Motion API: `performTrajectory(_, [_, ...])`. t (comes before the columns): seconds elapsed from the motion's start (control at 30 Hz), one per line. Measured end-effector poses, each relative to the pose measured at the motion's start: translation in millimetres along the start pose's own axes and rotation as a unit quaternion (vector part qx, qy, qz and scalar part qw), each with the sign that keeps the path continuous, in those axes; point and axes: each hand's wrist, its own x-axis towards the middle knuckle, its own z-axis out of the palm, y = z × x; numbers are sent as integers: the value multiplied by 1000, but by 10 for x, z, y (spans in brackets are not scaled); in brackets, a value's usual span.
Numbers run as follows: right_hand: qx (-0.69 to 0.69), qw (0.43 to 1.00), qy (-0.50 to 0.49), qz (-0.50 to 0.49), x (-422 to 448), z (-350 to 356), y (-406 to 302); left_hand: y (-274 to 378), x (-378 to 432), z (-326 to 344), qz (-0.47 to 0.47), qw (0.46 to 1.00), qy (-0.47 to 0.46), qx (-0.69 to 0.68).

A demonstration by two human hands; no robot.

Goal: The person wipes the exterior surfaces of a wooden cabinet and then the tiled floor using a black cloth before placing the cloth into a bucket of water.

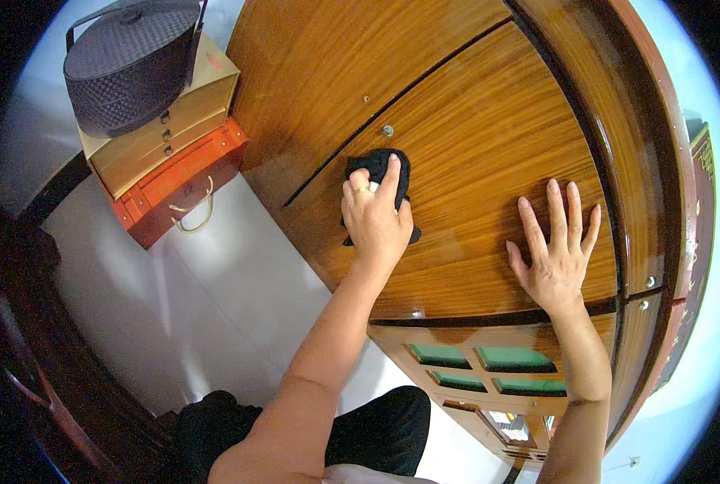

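Observation:
My left hand (375, 215), with a ring on one finger, presses a crumpled black cloth (396, 166) against a glossy wooden cabinet door (469, 157). The index finger lies stretched over the cloth, the other fingers are curled on it. Just above the cloth is a small round metal lock (387, 130), near the dark gap along the door's edge. My right hand (554, 266) rests flat on the same door, further right, its fingers spread and holding nothing.
A dark woven lidded basket (127, 66) stands on a gold drawer box (154, 142), above a red case (178, 187) with a cord handle. Below the door is a panel with green panes (511, 360). Dark curved wooden furniture (63, 375) lies at the lower left.

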Motion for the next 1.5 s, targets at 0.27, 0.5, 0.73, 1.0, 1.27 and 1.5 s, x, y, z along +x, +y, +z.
performTrajectory(0.27, [1, 1000, -7, 6, -47, 56, 10, 0, -12, 157, 65, 996, 32, -42])
performTrajectory(0.5, [-10, 1000, 2, 6, 23, 42, 34, 606, -26, 104, 163, 983, 9, -86])
performTrajectory(0.73, [-14, 1000, 14, -5, -69, 62, 30, -134, -862, 474, 53, 994, 36, -88])
performTrajectory(1.0, [-36, 999, 38, -15, -5, 67, 0, -895, -124, 380, -94, 985, 109, -97])
performTrajectory(1.27, [-42, 998, 39, -17, 17, 112, -12, -1049, -1028, 559, -165, 982, 49, -72])
performTrajectory(1.5, [-67, 995, 52, -48, 80, 121, -83, -740, 334, 355, 12, 966, 176, -190])
